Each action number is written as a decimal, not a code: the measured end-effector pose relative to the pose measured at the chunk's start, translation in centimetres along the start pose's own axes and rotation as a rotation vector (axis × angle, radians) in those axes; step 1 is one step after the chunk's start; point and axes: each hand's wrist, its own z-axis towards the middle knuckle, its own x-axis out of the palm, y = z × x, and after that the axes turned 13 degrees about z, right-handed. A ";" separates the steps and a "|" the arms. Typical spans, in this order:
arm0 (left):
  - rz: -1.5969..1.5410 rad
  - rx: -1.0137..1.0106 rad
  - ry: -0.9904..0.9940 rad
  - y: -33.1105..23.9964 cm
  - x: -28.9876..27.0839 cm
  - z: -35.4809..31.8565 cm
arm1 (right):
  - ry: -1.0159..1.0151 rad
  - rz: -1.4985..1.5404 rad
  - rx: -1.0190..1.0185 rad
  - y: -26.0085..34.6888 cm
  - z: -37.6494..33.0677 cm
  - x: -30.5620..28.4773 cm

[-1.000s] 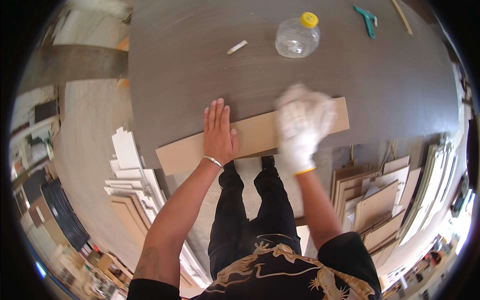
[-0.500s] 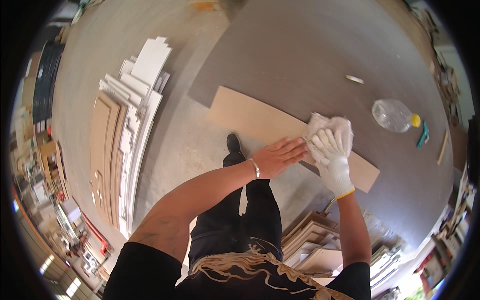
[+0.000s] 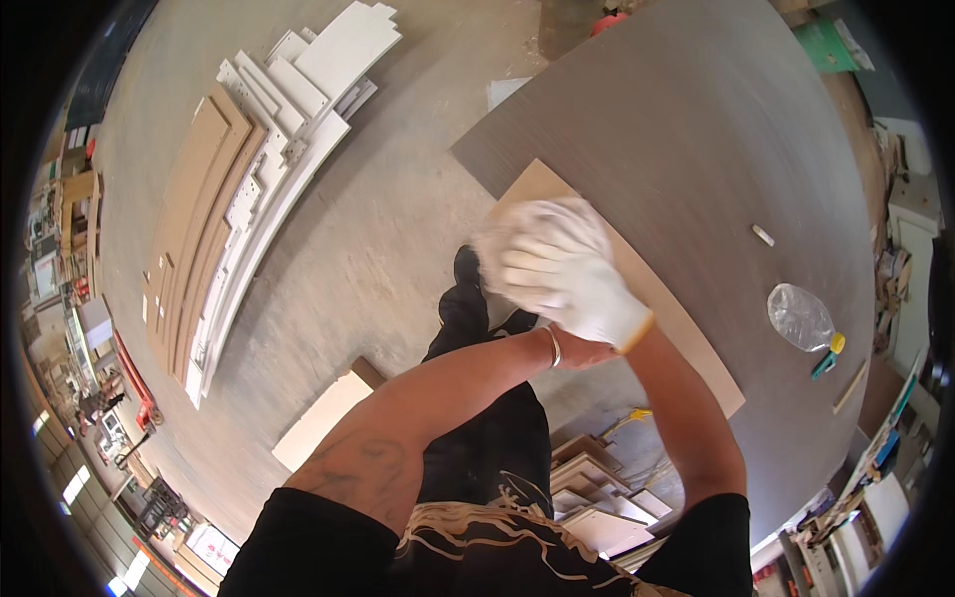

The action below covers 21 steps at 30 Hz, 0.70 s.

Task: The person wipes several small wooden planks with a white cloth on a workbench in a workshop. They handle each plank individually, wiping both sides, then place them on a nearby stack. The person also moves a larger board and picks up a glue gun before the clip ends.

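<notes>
A long tan board (image 3: 676, 333) lies along the near edge of a large dark tabletop (image 3: 686, 129). My right hand (image 3: 562, 279), in a white knitted glove with a yellow cuff edge, presses a pale, fluffy rag (image 3: 557, 216) against the board's far left part. Motion blurs both rag and glove. My left hand (image 3: 587, 353) is bare, with a silver bracelet at the wrist. It lies beneath the right wrist by the board's near edge; the glove and right forearm hide its fingers.
On the tabletop lie a clear plastic bottle (image 3: 799, 316) with a yellow cap, a teal tool (image 3: 824, 366), a small white stick (image 3: 763, 235) and a thin wooden strip (image 3: 850, 387). Stacked white panels (image 3: 298, 95) and brown panels (image 3: 204, 189) lie left. More boards (image 3: 607, 497) stand below the table.
My right hand has swept the rag leftward along the board to its far end. The left hand has drawn lower, and the right wrist now crosses over it. The view has turned.
</notes>
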 end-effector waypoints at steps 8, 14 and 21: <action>0.379 0.011 -0.492 0.4 4.9 0.6 | -0.219 -0.118 0.232 -0.8 4.6 2.2; 1.659 -0.126 -0.187 -0.4 5.5 1.0 | -0.014 -0.105 -0.032 0.4 0.7 0.8; 0.088 -0.066 -0.381 -0.3 1.7 0.0 | -0.311 -0.322 0.128 -3.6 7.3 4.0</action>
